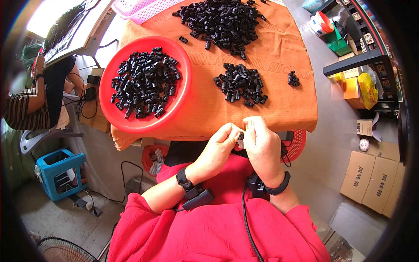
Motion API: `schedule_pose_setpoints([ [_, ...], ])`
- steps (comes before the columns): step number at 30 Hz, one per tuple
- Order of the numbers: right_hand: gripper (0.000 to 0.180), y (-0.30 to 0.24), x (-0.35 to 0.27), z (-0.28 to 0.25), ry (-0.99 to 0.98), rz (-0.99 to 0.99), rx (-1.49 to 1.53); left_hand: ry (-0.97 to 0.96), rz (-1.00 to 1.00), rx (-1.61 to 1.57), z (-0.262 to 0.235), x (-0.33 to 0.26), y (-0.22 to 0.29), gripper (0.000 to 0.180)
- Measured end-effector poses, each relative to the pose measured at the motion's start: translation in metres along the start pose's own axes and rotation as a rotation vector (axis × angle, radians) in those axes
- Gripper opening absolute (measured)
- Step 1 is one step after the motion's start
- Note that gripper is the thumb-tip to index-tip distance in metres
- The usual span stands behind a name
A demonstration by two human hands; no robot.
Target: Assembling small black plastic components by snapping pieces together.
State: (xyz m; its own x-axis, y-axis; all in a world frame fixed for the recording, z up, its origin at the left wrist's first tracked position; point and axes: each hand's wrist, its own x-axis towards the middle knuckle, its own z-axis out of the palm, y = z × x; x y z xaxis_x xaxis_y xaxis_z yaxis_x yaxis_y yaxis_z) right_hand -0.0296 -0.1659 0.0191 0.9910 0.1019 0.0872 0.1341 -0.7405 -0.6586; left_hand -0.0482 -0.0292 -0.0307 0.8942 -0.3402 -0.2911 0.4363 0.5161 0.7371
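Note:
My left hand [217, 148] and my right hand [263, 146] meet in front of the table's near edge, both closed in a pinch. Between their fingertips sits a small black piece [240, 137], mostly hidden, which looks like one of the black cord locks. Just beyond my hands on the orange cloth lies a middling heap of black cord locks [241, 84]. A tiny cluster of cord locks [293, 79] is to its right, and a large heap of them [220, 22] fills the far side. To the left, a red round tray [108, 109] holds many more.
An orange cloth [279, 113] covers the table. A pink basket [144, 12] stands at its far left. Under the near edge is a red basket [299, 146]. Left are a blue stool [61, 168] and another person [35, 100]; right, cardboard boxes [371, 181] and a shelf [353, 63].

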Motion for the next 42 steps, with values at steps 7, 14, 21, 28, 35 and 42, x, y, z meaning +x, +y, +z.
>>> schedule_pose_setpoints([
  [7,0.008,-0.002,0.0,-0.001,-0.029,0.029,-0.002,-0.004,-0.003,0.0,0.0,-0.001,0.001,0.019],
  [14,0.012,-0.004,-0.002,0.004,0.031,0.077,0.084,0.04,-0.012,0.008,0.005,-0.005,0.005,0.017],
  [21,0.013,-0.002,-0.002,0.006,0.064,0.131,0.129,0.024,0.046,-0.083,0.004,-0.005,-0.006,0.017],
  [28,0.012,0.002,0.002,-0.008,0.037,0.122,0.244,-0.037,-0.076,-0.235,0.004,-0.003,0.005,0.023],
  [35,0.014,-0.006,0.008,-0.012,-0.151,0.129,0.458,-0.05,-0.071,-0.307,-0.004,0.002,0.008,0.023],
  [42,0.01,-0.011,0.022,-0.019,-0.38,0.102,0.443,-0.045,-0.096,-0.048,-0.018,0.005,0.024,0.016],
])
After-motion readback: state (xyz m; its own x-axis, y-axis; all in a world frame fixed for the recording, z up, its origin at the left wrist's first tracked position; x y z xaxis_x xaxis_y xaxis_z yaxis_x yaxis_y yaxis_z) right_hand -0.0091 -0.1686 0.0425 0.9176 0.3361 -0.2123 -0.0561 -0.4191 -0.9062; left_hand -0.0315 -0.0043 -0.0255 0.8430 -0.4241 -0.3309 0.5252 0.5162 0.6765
